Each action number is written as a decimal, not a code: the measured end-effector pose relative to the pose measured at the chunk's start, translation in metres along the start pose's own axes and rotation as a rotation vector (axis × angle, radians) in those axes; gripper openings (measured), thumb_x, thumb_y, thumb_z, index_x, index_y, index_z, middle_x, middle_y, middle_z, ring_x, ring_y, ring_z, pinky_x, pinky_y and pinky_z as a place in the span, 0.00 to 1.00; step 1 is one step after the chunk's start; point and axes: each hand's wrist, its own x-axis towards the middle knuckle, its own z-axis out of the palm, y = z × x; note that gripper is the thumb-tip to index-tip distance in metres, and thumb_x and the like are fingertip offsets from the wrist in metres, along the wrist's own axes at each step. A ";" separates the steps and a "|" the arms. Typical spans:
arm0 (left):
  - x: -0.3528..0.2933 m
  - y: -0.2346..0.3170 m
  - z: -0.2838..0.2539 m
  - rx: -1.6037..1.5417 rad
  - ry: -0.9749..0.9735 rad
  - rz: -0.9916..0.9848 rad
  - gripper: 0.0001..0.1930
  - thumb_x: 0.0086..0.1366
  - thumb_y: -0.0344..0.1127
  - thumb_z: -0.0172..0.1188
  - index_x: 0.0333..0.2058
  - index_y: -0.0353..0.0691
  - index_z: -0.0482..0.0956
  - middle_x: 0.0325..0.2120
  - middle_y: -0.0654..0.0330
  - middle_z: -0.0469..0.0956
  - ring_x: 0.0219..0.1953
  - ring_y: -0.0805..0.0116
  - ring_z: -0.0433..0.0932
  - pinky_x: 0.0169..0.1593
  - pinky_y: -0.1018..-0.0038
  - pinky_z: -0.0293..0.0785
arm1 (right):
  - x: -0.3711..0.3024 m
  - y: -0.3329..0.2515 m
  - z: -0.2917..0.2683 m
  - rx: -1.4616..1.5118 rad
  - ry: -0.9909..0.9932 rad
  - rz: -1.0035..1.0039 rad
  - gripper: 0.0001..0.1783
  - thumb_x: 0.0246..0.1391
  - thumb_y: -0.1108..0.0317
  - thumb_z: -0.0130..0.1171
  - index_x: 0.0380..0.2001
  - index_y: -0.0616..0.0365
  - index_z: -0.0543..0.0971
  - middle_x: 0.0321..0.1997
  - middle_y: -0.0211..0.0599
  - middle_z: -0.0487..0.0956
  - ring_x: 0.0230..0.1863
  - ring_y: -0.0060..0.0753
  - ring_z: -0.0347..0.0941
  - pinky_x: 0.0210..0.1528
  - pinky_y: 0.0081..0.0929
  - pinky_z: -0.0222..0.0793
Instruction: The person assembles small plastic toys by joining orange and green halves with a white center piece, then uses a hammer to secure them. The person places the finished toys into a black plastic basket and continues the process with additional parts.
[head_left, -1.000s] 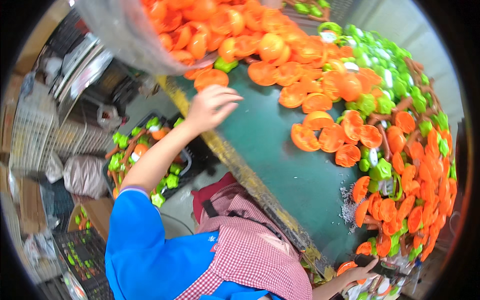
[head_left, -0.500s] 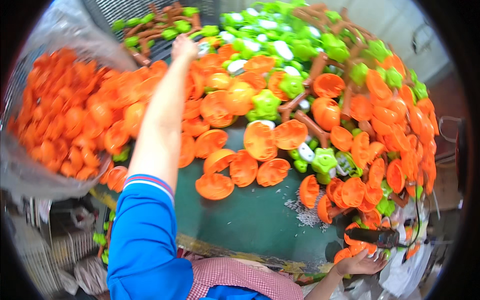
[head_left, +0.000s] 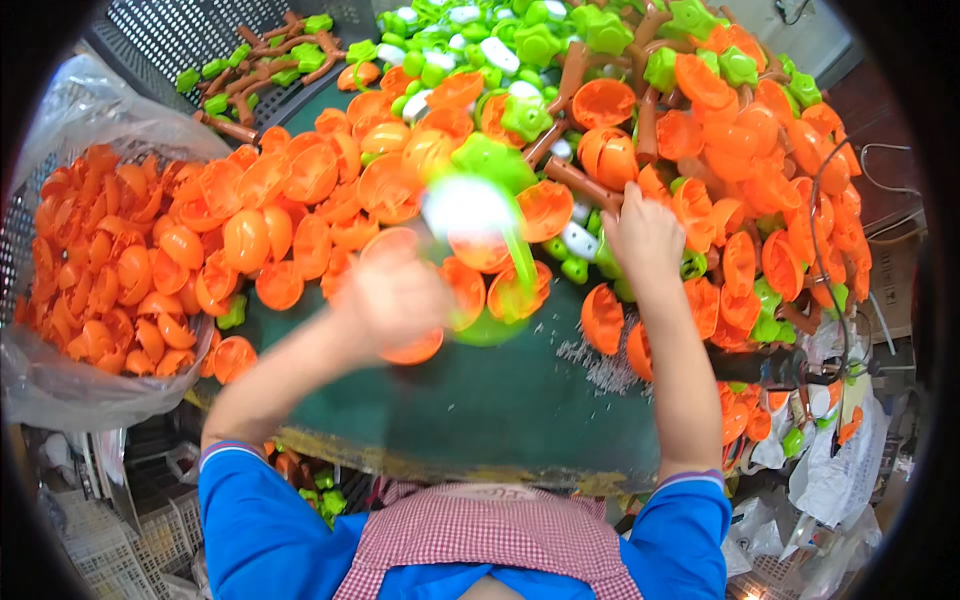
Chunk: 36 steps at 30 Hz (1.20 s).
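At the far left of the frame, a clear plastic bag (head_left: pixel 95 405) is lying open, and orange half-shells (head_left: pixel 130 265) are filling it and spilling toward the middle. In the upper left, a dark mesh crate (head_left: pixel 165 45) is holding brown branch pieces (head_left: pixel 290 60) with green ends.

Left of centre, the left hand (head_left: pixel 395 300) is hovering in front of the orange pile, its fingers looking curled in toward the palm. It is showing blurred, so whether it is gripping anything cannot be told. Just beside it, at the centre, a green-and-white piece (head_left: pixel 470 208) with a thin green loop is also blurring; whether hand and piece are touching is unclear.

Below, the green tabletop (head_left: pixel 500 410) is showing bare, and small pale bits (head_left: pixel 610 370) are lying scattered right of centre. Green and white parts (head_left: pixel 500 55) are heaping up at the top of the frame.

Right of centre, the right hand (head_left: pixel 645 240) is reaching up into the heap, palm down, its fingers close together at the end of a brown tube (head_left: pixel 580 182); whether they are pinching it cannot be told.

Farther right, a dark bar-shaped object (head_left: pixel 755 367) is sitting below more orange shells (head_left: pixel 790 265).
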 end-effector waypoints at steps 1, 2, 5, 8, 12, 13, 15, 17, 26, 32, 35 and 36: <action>0.004 0.049 -0.009 -0.132 -0.045 -0.007 0.05 0.43 0.30 0.59 0.22 0.45 0.73 0.19 0.67 0.63 0.26 0.70 0.71 0.49 0.63 0.77 | 0.007 -0.003 0.010 0.000 -0.096 0.042 0.13 0.51 0.59 0.61 0.33 0.56 0.73 0.26 0.46 0.81 0.33 0.48 0.82 0.32 0.42 0.78; -0.012 0.092 -0.002 -0.147 -0.123 0.009 0.03 0.46 0.31 0.58 0.22 0.45 0.73 0.19 0.67 0.62 0.26 0.73 0.71 0.59 0.63 0.73 | 0.011 -0.007 0.019 0.038 -0.136 0.063 0.12 0.51 0.61 0.58 0.34 0.57 0.74 0.29 0.48 0.82 0.35 0.50 0.82 0.35 0.45 0.78; -0.050 0.156 0.025 -0.243 -0.292 -0.069 0.03 0.49 0.33 0.58 0.25 0.44 0.77 0.20 0.68 0.64 0.28 0.72 0.72 0.64 0.62 0.68 | 0.021 0.004 0.039 0.288 -0.174 0.132 0.15 0.53 0.60 0.57 0.41 0.57 0.76 0.38 0.54 0.81 0.44 0.59 0.78 0.45 0.50 0.74; -0.064 0.176 0.043 -0.303 -0.285 -0.210 0.09 0.50 0.35 0.58 0.30 0.42 0.81 0.27 0.66 0.70 0.36 0.71 0.73 0.65 0.63 0.65 | 0.019 0.018 0.008 0.611 -0.162 0.150 0.21 0.47 0.57 0.62 0.45 0.53 0.81 0.41 0.46 0.83 0.45 0.43 0.80 0.48 0.37 0.74; -0.047 0.203 0.037 -0.352 -0.526 -0.437 0.18 0.44 0.39 0.71 0.35 0.42 0.81 0.39 0.66 0.77 0.40 0.67 0.76 0.43 0.67 0.71 | -0.008 0.035 -0.018 1.107 -0.196 0.049 0.31 0.48 0.76 0.60 0.59 0.51 0.71 0.40 0.36 0.80 0.39 0.24 0.76 0.44 0.22 0.71; -0.050 0.206 0.040 -0.422 -0.370 -0.504 0.16 0.45 0.36 0.71 0.35 0.42 0.80 0.38 0.64 0.78 0.37 0.66 0.76 0.40 0.68 0.72 | -0.027 0.028 -0.032 1.100 -0.107 -0.031 0.33 0.49 0.77 0.59 0.61 0.52 0.68 0.43 0.37 0.79 0.41 0.25 0.76 0.45 0.23 0.71; -0.060 0.213 0.045 -0.540 -0.052 -0.644 0.14 0.48 0.32 0.70 0.35 0.41 0.80 0.36 0.62 0.78 0.31 0.64 0.77 0.35 0.70 0.73 | -0.067 0.010 -0.048 1.137 0.095 -0.213 0.39 0.45 0.83 0.58 0.63 0.46 0.66 0.37 0.37 0.80 0.33 0.24 0.74 0.40 0.20 0.70; -0.059 0.223 0.022 -1.299 0.295 -1.431 0.06 0.63 0.30 0.62 0.36 0.35 0.78 0.35 0.60 0.79 0.27 0.72 0.77 0.31 0.77 0.75 | -0.114 0.011 -0.060 1.036 0.029 -0.302 0.42 0.42 0.87 0.58 0.64 0.56 0.64 0.38 0.42 0.80 0.35 0.31 0.75 0.42 0.25 0.72; -0.071 0.227 0.002 -0.295 -0.156 -0.805 0.11 0.44 0.37 0.73 0.23 0.39 0.81 0.24 0.61 0.77 0.30 0.63 0.78 0.34 0.68 0.75 | -0.222 0.036 -0.037 0.528 -0.144 -0.735 0.30 0.44 0.75 0.57 0.55 0.54 0.76 0.31 0.32 0.77 0.41 0.33 0.74 0.56 0.39 0.67; -0.068 0.223 0.034 -0.378 -0.192 -0.564 0.11 0.47 0.35 0.69 0.30 0.40 0.81 0.28 0.64 0.74 0.33 0.63 0.74 0.37 0.70 0.74 | -0.239 0.031 -0.020 0.541 -0.143 -0.729 0.30 0.44 0.74 0.58 0.56 0.52 0.76 0.30 0.30 0.77 0.42 0.33 0.74 0.56 0.40 0.67; -0.062 0.225 0.040 -0.573 -0.159 -0.698 0.11 0.46 0.34 0.72 0.29 0.39 0.81 0.28 0.61 0.77 0.34 0.60 0.77 0.43 0.66 0.78 | -0.242 0.031 -0.017 0.569 -0.144 -0.703 0.30 0.44 0.73 0.57 0.56 0.52 0.76 0.31 0.30 0.77 0.42 0.33 0.74 0.57 0.40 0.67; -0.063 0.225 0.041 -0.560 -0.150 -0.666 0.11 0.48 0.36 0.71 0.29 0.40 0.81 0.27 0.62 0.77 0.33 0.61 0.77 0.44 0.66 0.78 | -0.242 0.031 -0.017 0.578 -0.147 -0.699 0.30 0.44 0.73 0.57 0.56 0.52 0.76 0.31 0.29 0.77 0.42 0.32 0.74 0.57 0.40 0.66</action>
